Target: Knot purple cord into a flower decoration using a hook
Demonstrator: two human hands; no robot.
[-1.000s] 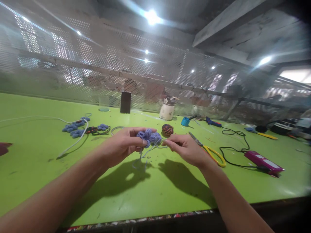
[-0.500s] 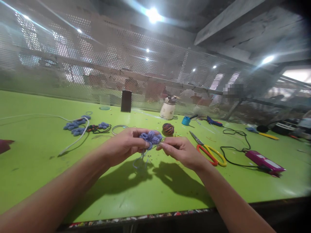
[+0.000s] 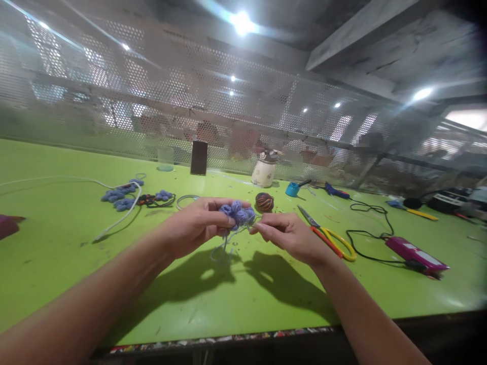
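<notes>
My left hand (image 3: pixel 196 221) is closed on a purple-blue yarn flower (image 3: pixel 240 214), thumb in front and fingers behind. The flower is raised over the green table (image 3: pixel 198 314), and loose yarn ends (image 3: pixel 220 251) dangle below it. Just right of the flower, my right hand (image 3: pixel 291 234) pinches a thin strand running to the flower's edge; the fingertips hide its end. Beyond the hands lies a dark multicoloured yarn ball (image 3: pixel 264 202). Scissors (image 3: pixel 327 235) with red and yellow handles rest beside my right hand.
At left lie several blue yarn flowers (image 3: pixel 124 197) and a white cable (image 3: pixel 127 215). A dark upright phone-like slab (image 3: pixel 199 158), a clear cup (image 3: pixel 165 159) and a cream jar (image 3: pixel 264 170) stand behind. To the right are a blue pot (image 3: pixel 292 189), a glue gun (image 3: pixel 337 191) and a magenta box (image 3: pixel 414 254) with black cord.
The flower has tilted in my left hand, so its petals show at a different angle. My right hand has shifted very slightly right, still pinching.
</notes>
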